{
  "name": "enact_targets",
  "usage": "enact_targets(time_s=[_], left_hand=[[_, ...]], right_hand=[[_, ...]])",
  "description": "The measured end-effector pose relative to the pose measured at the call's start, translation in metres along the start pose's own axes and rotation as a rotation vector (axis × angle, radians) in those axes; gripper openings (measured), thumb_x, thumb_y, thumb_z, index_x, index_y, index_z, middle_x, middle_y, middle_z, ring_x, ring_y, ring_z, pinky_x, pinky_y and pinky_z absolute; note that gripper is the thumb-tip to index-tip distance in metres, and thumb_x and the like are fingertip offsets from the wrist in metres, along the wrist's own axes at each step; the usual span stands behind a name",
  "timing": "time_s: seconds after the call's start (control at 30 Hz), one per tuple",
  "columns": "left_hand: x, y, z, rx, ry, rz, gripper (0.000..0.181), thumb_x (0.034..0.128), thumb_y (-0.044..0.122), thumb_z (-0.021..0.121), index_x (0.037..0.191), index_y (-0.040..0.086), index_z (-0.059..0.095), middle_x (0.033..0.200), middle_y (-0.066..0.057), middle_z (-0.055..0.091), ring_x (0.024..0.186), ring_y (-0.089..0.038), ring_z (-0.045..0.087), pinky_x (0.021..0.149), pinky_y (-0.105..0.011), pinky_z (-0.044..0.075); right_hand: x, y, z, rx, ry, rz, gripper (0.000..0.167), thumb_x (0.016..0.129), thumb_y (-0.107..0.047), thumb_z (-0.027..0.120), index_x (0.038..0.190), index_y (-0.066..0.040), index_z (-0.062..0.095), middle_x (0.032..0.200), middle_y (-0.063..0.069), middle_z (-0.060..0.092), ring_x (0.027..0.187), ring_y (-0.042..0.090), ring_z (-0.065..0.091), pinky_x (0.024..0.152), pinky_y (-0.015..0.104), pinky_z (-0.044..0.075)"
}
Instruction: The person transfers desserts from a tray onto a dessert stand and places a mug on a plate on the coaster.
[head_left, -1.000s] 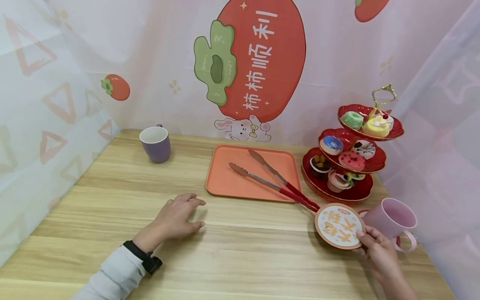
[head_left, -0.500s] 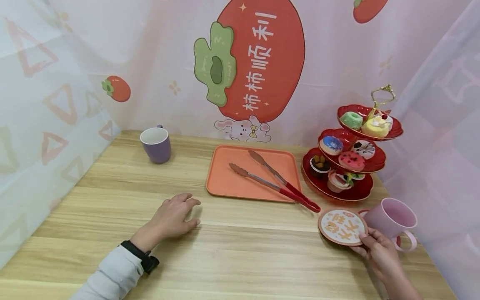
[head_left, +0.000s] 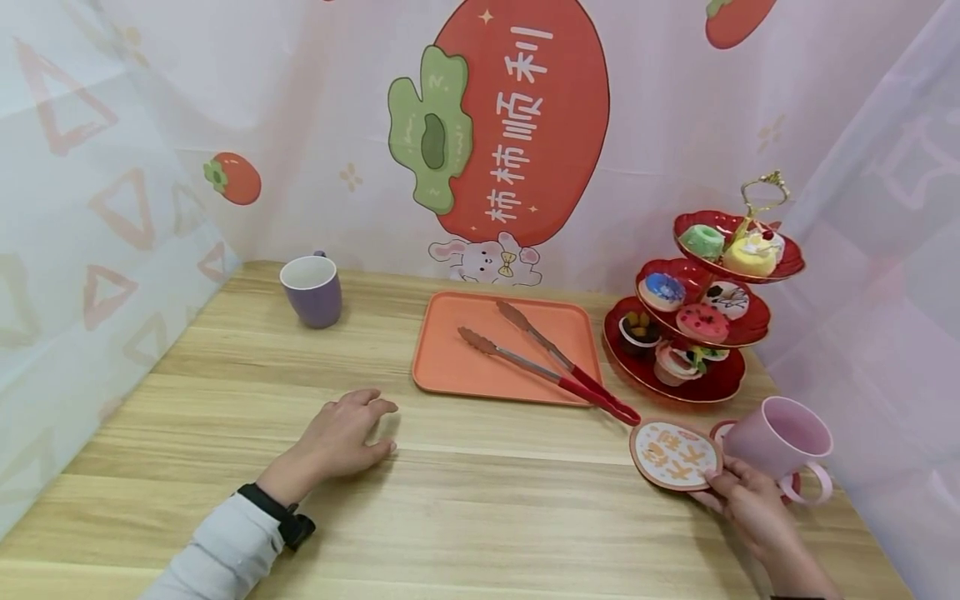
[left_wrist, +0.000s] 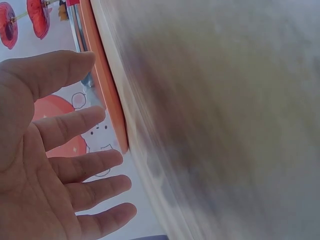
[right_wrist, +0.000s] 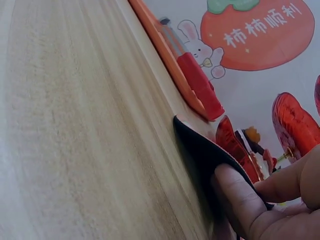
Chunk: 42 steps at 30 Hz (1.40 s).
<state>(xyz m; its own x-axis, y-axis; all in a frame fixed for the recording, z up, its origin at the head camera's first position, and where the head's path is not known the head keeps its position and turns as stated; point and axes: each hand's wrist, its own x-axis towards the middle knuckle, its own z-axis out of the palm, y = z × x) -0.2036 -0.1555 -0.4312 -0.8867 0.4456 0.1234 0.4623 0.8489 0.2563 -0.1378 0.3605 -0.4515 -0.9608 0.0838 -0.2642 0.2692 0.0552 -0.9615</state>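
Note:
My right hand (head_left: 753, 504) pinches a round coaster (head_left: 675, 455) by its right edge, thumb on the printed face. The coaster is white with orange lettering and a brown-orange rim. In the right wrist view its dark underside (right_wrist: 197, 147) shows, tilted and close to the tabletop. Just behind that hand stands a pink mug (head_left: 776, 437) on a red coaster or saucer (head_left: 722, 430), mostly hidden by the mug. Over the left-centre of the table, my left hand (head_left: 337, 437) holds nothing, its fingers spread and slightly bent; the left wrist view shows the bare palm (left_wrist: 35, 185).
An orange tray (head_left: 450, 367) lies at the back centre, with red-handled tongs (head_left: 558, 377) across it, handles overhanging toward the coaster. A red three-tier stand (head_left: 723, 387) with several small cakes is at the back right. A purple mug (head_left: 315, 300) stands back left.
The coaster in my right hand dipped to the right, then shifted back left, its tilt varying. My left hand has drawn slightly left. Mugs, tray, tongs and cake stand stay put.

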Motion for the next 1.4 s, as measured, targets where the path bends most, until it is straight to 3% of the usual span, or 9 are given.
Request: enact_targets(time_s=[0.07,0.23,0.37,0.6,0.77,0.83,1.0,1.17,1.4], left_hand=[[0.0,-0.001,0.0,-0.001,0.0,-0.002,0.045,0.0762,0.029,0.072,0.114,0.006,0.062,0.122,-0.024,0.052,0.113,-0.039,0.048,0.078,-0.058,0.042],[0.0,-0.002,-0.001,-0.005,-0.001,-0.005,0.045,0.0769,0.029,0.071,0.114,0.006,0.062,0.122,-0.024,0.052,0.114,-0.039,0.047,0.078,-0.058,0.042],[-0.001,-0.004,-0.002,-0.008,0.002,-0.015,0.045,0.0773,0.029,0.071,0.114,0.006,0.062,0.122,-0.024,0.052,0.113,-0.04,0.048,0.078,-0.058,0.042],[-0.002,-0.006,-0.003,-0.016,0.007,-0.022,0.044,0.0772,0.03,0.071,0.113,0.006,0.063,0.122,-0.024,0.052,0.113,-0.04,0.048,0.078,-0.058,0.042],[-0.002,-0.007,-0.003,-0.021,0.009,-0.026,0.043,0.0768,0.029,0.072,0.113,0.006,0.063,0.121,-0.024,0.053,0.113,-0.04,0.048,0.079,-0.058,0.042],[-0.002,-0.007,-0.003,-0.022,0.008,-0.027,0.043,0.0768,0.029,0.072,0.113,0.006,0.063,0.121,-0.024,0.053,0.113,-0.04,0.048,0.079,-0.058,0.042],[-0.002,-0.006,-0.003,-0.024,0.003,-0.03,0.044,0.077,0.029,0.071,0.113,0.006,0.063,0.122,-0.024,0.052,0.114,-0.039,0.047,0.079,-0.058,0.042],[-0.002,-0.006,-0.003,-0.016,0.0,-0.035,0.044,0.0769,0.03,0.071,0.113,0.006,0.063,0.122,-0.024,0.052,0.114,-0.039,0.047,0.079,-0.058,0.042],[-0.002,-0.008,-0.003,-0.017,0.008,-0.036,0.044,0.0766,0.03,0.072,0.113,0.006,0.063,0.121,-0.024,0.053,0.113,-0.039,0.048,0.079,-0.057,0.042]], right_hand=[[0.0,-0.001,0.002,-0.023,-0.004,0.006,0.059,0.095,0.007,0.036,0.135,0.021,-0.004,0.125,0.038,0.032,0.089,0.002,0.056,0.081,0.029,0.049],[-0.001,-0.004,0.005,-0.056,0.005,0.001,0.06,0.092,0.009,0.04,0.136,0.021,0.001,0.109,0.022,0.049,0.084,0.009,0.06,0.076,0.031,0.051],[-0.002,-0.005,0.009,-0.062,-0.001,-0.015,0.06,0.091,0.01,0.041,0.135,0.023,0.002,0.108,0.024,0.05,0.083,0.011,0.061,0.074,0.034,0.052],[-0.006,-0.009,0.014,-0.276,-0.003,0.085,0.036,0.094,0.001,0.047,0.12,0.017,0.03,0.074,0.01,0.054,0.061,0.017,0.058,0.056,0.032,0.053],[-0.008,-0.008,0.014,-0.427,-0.012,0.067,0.028,0.093,-0.003,0.05,0.11,0.014,0.037,0.065,0.008,0.051,0.051,0.016,0.051,0.045,0.029,0.047],[-0.008,-0.008,0.014,-0.478,-0.003,0.057,0.029,0.092,-0.005,0.052,0.109,0.013,0.037,0.062,0.008,0.051,0.047,0.015,0.049,0.041,0.027,0.044],[-0.008,-0.008,0.016,-0.51,0.021,0.063,0.055,0.09,-0.007,0.055,0.124,0.016,0.019,0.057,0.006,0.05,0.043,0.013,0.045,0.038,0.025,0.038],[-0.01,-0.011,0.017,-0.485,0.051,0.076,0.052,0.09,-0.007,0.055,0.116,0.015,0.016,0.058,0.004,0.047,0.042,0.013,0.041,0.039,0.025,0.036],[-0.012,-0.017,0.019,-0.529,0.07,0.063,0.067,0.091,-0.006,0.054,0.134,0.019,0.01,0.064,0.006,0.05,0.047,0.015,0.044,0.044,0.026,0.04]])
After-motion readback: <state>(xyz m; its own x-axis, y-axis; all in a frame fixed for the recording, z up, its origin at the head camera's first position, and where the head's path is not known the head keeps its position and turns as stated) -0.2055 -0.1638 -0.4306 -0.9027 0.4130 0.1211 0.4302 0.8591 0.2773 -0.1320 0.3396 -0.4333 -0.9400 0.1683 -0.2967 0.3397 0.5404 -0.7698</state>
